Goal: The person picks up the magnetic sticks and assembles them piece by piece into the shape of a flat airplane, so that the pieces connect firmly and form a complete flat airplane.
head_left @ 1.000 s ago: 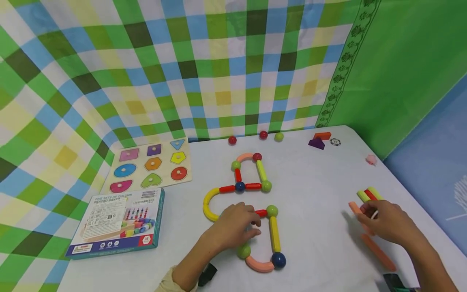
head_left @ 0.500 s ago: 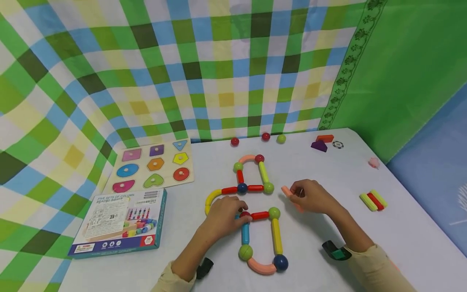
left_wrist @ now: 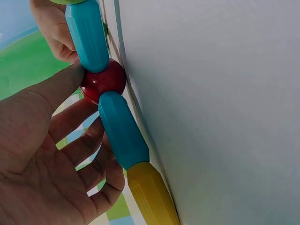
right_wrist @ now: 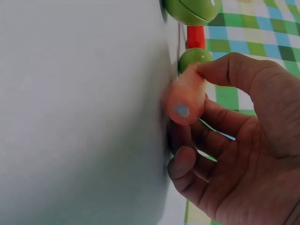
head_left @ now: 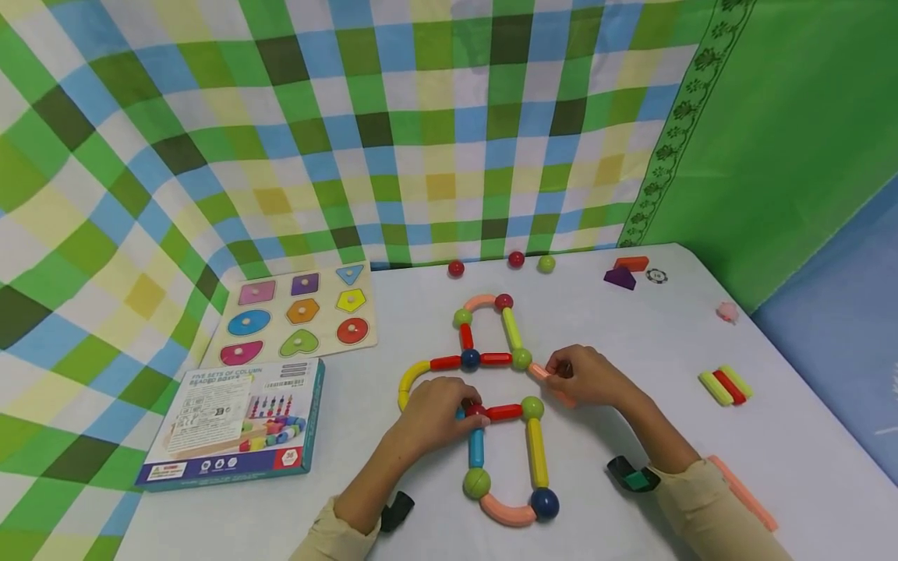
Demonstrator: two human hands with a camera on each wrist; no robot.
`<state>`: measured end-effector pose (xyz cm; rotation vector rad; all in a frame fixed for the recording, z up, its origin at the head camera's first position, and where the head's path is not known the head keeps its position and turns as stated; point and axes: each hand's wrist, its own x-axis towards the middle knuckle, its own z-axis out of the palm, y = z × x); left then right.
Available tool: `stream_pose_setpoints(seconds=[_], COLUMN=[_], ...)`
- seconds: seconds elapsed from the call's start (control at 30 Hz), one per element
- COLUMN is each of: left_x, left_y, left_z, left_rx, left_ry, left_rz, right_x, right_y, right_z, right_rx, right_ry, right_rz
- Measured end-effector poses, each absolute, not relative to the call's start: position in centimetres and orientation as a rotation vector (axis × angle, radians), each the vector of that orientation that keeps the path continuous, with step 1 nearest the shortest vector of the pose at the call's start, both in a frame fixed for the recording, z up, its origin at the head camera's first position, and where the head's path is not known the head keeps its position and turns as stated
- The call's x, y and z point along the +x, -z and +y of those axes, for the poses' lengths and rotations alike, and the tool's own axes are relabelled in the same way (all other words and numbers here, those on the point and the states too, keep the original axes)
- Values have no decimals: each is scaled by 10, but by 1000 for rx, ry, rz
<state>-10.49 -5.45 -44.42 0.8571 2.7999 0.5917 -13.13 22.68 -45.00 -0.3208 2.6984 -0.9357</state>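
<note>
My left hand (head_left: 438,413) pinches a red ball (left_wrist: 104,82) in the chain of magnetic sticks and balls, thumb on one side and fingers behind. A blue stick (left_wrist: 124,129) and another on the opposite side meet that ball in the left wrist view. My right hand (head_left: 592,378) holds a curved salmon-pink magnetic stick (right_wrist: 185,101) between thumb and fingers, close over the table. Its far end is right at the green ball (head_left: 521,358) at the lower right corner of the upper loop. A silvery magnet shows on its near end in the right wrist view.
A box (head_left: 231,425) and a shape puzzle board (head_left: 330,343) lie at the left. Loose balls (head_left: 516,259) sit along the back. Two lime sticks and a red stick (head_left: 730,386) lie at the right, with another salmon stick (head_left: 745,495) near the right sleeve.
My right hand has carried the curved salmon stick from the right side leftward to the green ball. My left hand has shifted slightly up and left, uncovering a blue stick.
</note>
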Motion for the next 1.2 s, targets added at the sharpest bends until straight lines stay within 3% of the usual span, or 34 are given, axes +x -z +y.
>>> stream_pose_setpoints(seconds=[1.2], left_x=[-104], left_y=[444], left_z=[-32], left_rx=[1024], left_ry=[-482], left_rz=[2747], right_x=[-127], right_y=[460], right_z=[227], right_rx=[-278], right_ry=[1023], right_rz=[2739])
